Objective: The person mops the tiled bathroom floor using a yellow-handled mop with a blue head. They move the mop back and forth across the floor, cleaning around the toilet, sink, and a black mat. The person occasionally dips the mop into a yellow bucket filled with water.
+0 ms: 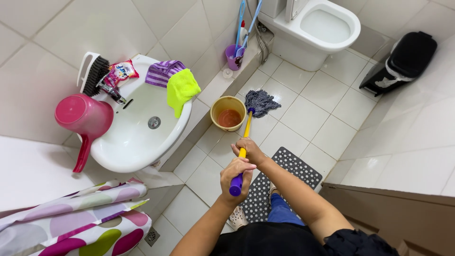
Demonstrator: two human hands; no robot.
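Observation:
Both my hands grip a mop with a yellow shaft (247, 130) and a purple end cap. My left hand (235, 176) closes around the purple top end. Just above it, my right hand (250, 150) wraps the yellow shaft. The grey-blue string mop head (260, 101) rests on the white tiled floor beside a yellow bucket (215, 108) that holds reddish-brown water.
A white sink (137, 137) at left carries a pink jug (83, 116), a scrub brush, a packet and purple and lime cloths. A white toilet (327, 28) stands at the top, a black bin (403, 61) at right, a dotted mat (284, 173) underfoot, a spotted curtain lower left.

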